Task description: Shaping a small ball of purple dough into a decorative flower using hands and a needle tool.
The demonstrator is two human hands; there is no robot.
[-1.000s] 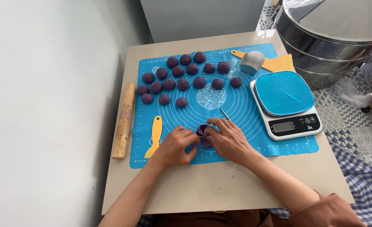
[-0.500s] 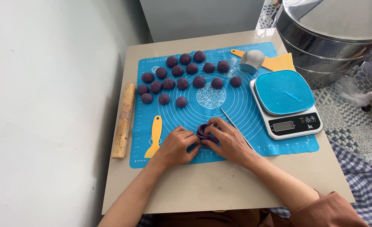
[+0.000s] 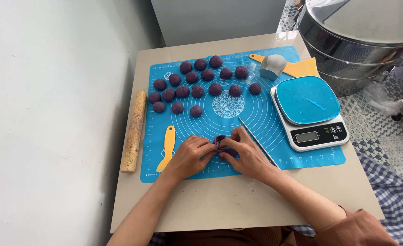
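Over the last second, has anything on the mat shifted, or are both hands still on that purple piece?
Little changed. The left hand and right hand stay closed around the purple dough piece at the near edge of the blue mat; only the fingers shifted slightly. The dough balls, yellow scraper, rolling pin, thin stick and scale did not move.

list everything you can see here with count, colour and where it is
dough balls: about 19, dark purple, far half of mat
dough piece: 1, purple, between both hands
mat: 1, blue, on table
table: 1, beige
rolling pin: 1, wooden, left of mat
scraper: 1, yellow, mat's left edge
thin stick: 1, grey, by right hand
scale: 1, white, blue top, right
steamer pot: 1, steel, far right
left hand: on dough piece
right hand: on dough piece
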